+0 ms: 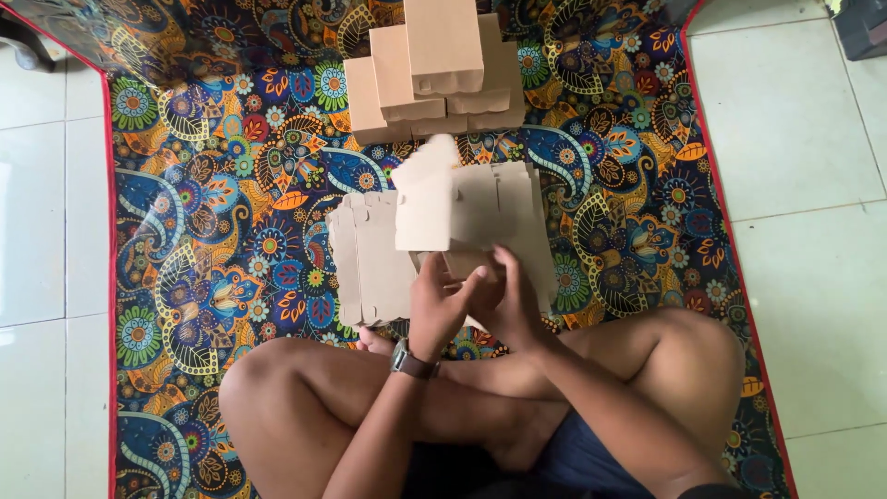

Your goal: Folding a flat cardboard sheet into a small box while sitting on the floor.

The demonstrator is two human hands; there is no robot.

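**Both hands on a half-folded carton, above the crossed legs**

Head view, nearest first: the crossed bare legs (pixel 305 407) fill the bottom of my picture, with dark shorts (pixel 573 457) between them. Just above the knees I see the left hand (pixel 439 305), a wristwatch (pixel 411 362) on its wrist, and the right hand (pixel 513 300) close beside it. Both have their fingers curled narrow around the lower edge of a cardboard box blank (pixel 443 212), which stands raised and partly folded, its flaps pointing up. The fingertips are blurred, so I cannot tell exactly which panel each one pinches.

I judge the blank to be light and fairly stiff along its panels, yet it will bend readily at the scored creases and can dent or tear at the thin flaps. The best hold looks to be on the flat panels near a crease, thumbs on one face and fingers on the other, not on the loose flap tips.

Beneath and behind it lies a pile of flat blanks (pixel 374 259) on the patterned mat (pixel 203 231), spreading left and right of the hands. Further off, at the top, stands a stack of finished boxes (pixel 434 69), stepped one on another. Pale floor tiles (pixel 804 185) border the mat on both sides
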